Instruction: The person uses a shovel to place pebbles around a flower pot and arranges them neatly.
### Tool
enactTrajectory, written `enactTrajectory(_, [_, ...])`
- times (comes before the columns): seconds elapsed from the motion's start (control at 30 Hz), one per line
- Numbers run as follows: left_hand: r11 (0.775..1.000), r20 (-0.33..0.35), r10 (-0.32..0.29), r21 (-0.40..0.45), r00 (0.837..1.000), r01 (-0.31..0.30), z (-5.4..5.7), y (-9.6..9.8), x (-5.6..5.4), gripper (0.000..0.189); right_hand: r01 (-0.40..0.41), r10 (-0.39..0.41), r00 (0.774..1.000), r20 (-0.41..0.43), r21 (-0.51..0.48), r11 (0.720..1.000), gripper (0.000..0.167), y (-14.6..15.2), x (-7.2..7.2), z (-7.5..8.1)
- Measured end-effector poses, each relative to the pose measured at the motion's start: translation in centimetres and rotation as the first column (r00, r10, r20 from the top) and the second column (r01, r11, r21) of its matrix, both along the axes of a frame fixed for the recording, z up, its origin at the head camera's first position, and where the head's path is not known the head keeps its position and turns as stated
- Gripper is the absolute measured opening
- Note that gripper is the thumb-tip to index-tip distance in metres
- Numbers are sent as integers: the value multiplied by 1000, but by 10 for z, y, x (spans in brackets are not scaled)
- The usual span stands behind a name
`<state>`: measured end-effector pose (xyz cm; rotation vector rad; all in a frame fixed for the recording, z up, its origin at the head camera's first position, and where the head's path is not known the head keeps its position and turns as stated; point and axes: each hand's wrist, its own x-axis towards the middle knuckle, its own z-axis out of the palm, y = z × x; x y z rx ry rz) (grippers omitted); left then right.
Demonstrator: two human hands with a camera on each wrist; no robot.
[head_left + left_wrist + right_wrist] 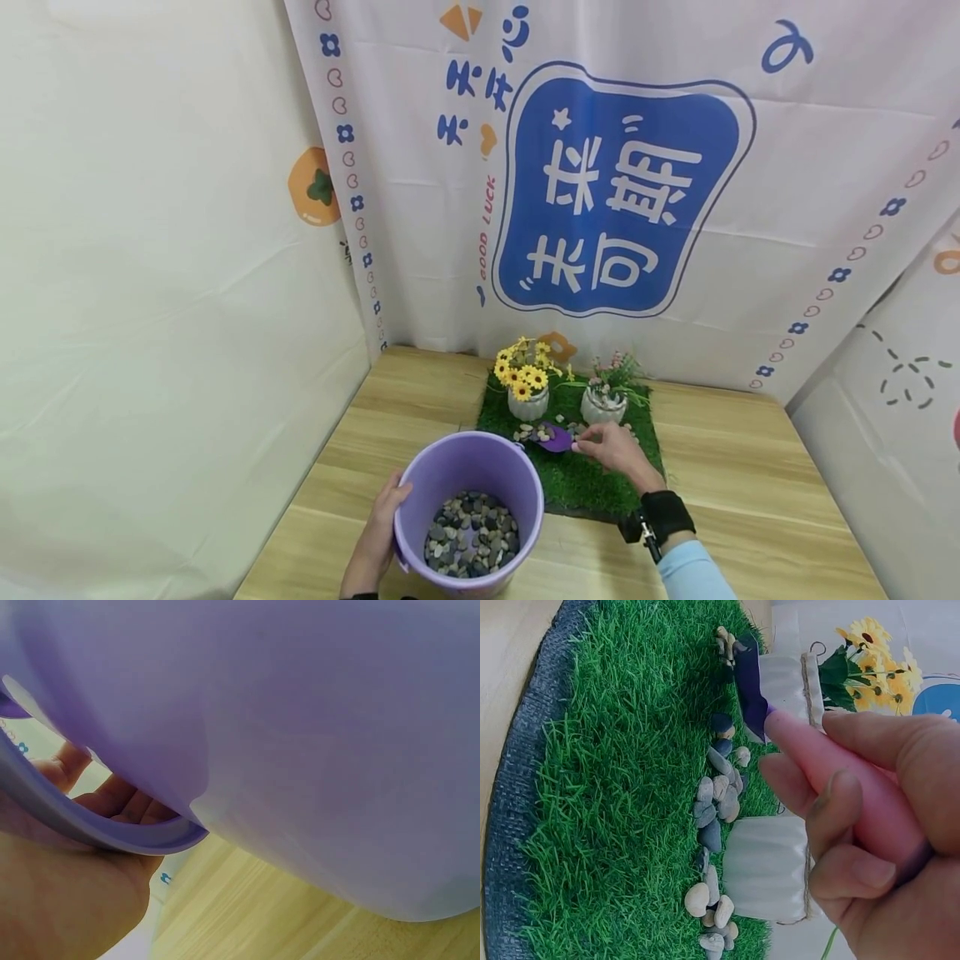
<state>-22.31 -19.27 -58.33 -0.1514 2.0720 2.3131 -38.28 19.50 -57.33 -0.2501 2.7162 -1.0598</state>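
Observation:
My left hand point(384, 518) grips the rim of a purple bucket point(442, 467) at its left side. Grey and tan pebbles point(472, 537) cover much of the bucket's bottom. In the left wrist view, the fingers point(120, 796) show behind a curved purple band of the bucket. With my right hand point(617, 450) I hold a small trowel by its pink handle point(840, 765). Its purple blade point(555, 438) is low over the artificial turf mat point(581, 492), by a row of stones point(720, 787). In the right wrist view, several stones lie close to the blade's tip.
Two white pots stand at the mat's back, one with yellow flowers point(522, 371), the other with pink flowers point(611, 375). The mat lies on a wooden table point(735, 467). A printed cloth point(420, 275) hangs behind, and pale cloth walls flank both sides.

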Motion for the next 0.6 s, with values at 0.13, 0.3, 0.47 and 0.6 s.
enactTrajectory(0.13, [1000, -5, 4, -6, 1000, -4, -1, 0, 0, 48, -6, 6, 1000, -14, 15, 1000, 18, 2, 0, 1])
enactTrajectory(0.3, [1000, -2, 1, -14, 1000, -1, 0, 0, -1, 48, 14, -14, 1000, 14, 21, 1000, 18, 2, 0, 3])
enactTrajectory(0.47, [1000, -22, -9, -28, 1000, 8, 1, 0, 0, 48, 36, -37, 999, 30, 38, 999, 19, 3, 1, 6])
enactTrajectory(0.6, [1000, -22, -8, -25, 1000, 8, 1, 1, 0, 49, 36, -36, 999, -1, 71, 997, 19, 4, 1, 7])
